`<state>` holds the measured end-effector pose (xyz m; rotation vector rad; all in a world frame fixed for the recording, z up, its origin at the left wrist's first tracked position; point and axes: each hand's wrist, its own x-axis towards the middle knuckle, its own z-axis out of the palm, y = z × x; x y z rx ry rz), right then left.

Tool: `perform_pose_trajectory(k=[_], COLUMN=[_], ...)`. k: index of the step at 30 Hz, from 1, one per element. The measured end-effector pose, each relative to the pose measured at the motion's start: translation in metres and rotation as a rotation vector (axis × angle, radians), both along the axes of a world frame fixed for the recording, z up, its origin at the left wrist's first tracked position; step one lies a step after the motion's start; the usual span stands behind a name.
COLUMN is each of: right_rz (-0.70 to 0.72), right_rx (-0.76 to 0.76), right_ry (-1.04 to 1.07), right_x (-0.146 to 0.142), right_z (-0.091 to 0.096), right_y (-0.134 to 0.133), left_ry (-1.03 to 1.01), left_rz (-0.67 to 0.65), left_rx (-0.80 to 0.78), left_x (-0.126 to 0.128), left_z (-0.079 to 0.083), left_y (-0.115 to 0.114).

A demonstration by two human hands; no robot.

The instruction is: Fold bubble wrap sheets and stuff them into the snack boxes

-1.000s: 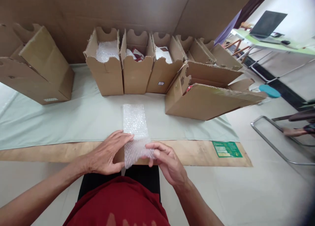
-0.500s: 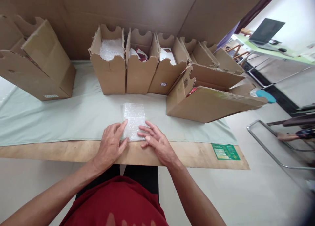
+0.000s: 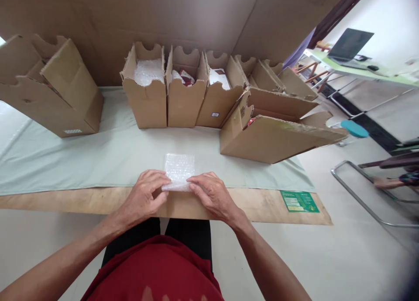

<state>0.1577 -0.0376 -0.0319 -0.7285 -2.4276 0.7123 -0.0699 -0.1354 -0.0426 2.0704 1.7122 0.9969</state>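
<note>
A small piece of clear bubble wrap [image 3: 180, 165] lies on the pale green cloth [image 3: 124, 154] near the table's front edge. Its near end is lifted and folded over toward the far side. My left hand [image 3: 149, 192] pinches the left corner of that near end between thumb and fingers. On the opposite corner, my right hand [image 3: 211, 194] grips the wrap the same way. Whether anything lies inside the fold cannot be made out.
Cardboard bins stand along the back; one holds more bubble wrap [image 3: 149, 72], another a white item [image 3: 219, 78]. An angled carton [image 3: 278, 139] is at right, a tall carton [image 3: 75, 91] at left. A green label [image 3: 299, 201] sits on the wooden edge. A person's hand [image 3: 384, 183] shows far right.
Both hands have closed on the near end of the bubble wrap. That end has been folded up, so the wrap looks shorter and lies slightly nearer to me.
</note>
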Motion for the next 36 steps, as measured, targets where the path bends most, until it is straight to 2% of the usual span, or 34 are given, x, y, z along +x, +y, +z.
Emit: perform_pose_trajectory(k=[2, 4, 6, 8, 12, 14, 16, 18, 20, 23, 26, 28, 30, 32, 36], right_rz=[-0.056, -0.153, -0.233, -0.252, -0.088, 0.009, 0.039, 0.008, -0.052, -0.133, -0.116, -0.103, -0.118, -0.111, 0.003], right_rx=[-0.056, -0.039, 0.049, 0.169, 0.345, 0.367, 0.355, 0.296, 0.178, -0.104, -0.452, -0.598, -0.608, -0.594, -0.682], right_ry=[0.002, 0.01, 0.045, 0.08, -0.033, -0.137, -0.188, -0.161, -0.065, 0.105, 0.215, 0.243, 0.242, 0.237, 0.175], right_x=[-0.001, -0.003, -0.004, -0.004, -0.007, -0.012, -0.018, -0.023, -0.025, -0.026, -0.022, -0.015, -0.002, 0.014, 0.041], right_z=[0.004, 0.002, -0.002, -0.006, -0.012, -0.016, -0.019, -0.019, -0.016, -0.007, 0.001, 0.006, 0.012, 0.021, 0.036], right_y=[0.003, 0.006, 0.007, 0.003, -0.009, -0.01, -0.006, -0.001, 0.001, -0.007, -0.02, -0.024, -0.022, -0.016, -0.004], left_ry=[-0.088, -0.134, -0.165, -0.179, -0.136, -0.114, -0.154, -0.325, -0.607, -1.014, -1.19, -1.161, -1.056, -0.94, -0.701], left_rz=[0.08, 0.174, 0.229, 0.253, 0.296, 0.324, 0.355, 0.399, 0.427, 0.38, 0.357, 0.376, 0.341, 0.255, 0.05], left_rx=[-0.136, -0.248, -0.308, -0.318, -0.252, -0.207, -0.18, -0.19, -0.238, -0.326, -0.35, -0.36, -0.398, -0.413, -0.332], left_x=[-0.001, -0.001, 0.001, 0.002, 0.003, 0.003, 0.005, 0.008, 0.014, 0.024, 0.032, 0.035, 0.039, 0.045, 0.068], left_z=[0.006, 0.009, 0.01, 0.007, -0.001, -0.003, -0.004, -0.004, -0.002, -0.001, 0.0, 0.002, 0.006, 0.011, 0.021], left_y=[0.003, 0.009, 0.016, 0.022, 0.028, 0.027, 0.022, 0.013, 0.002, -0.009, -0.008, -0.003, 0.002, 0.006, 0.015])
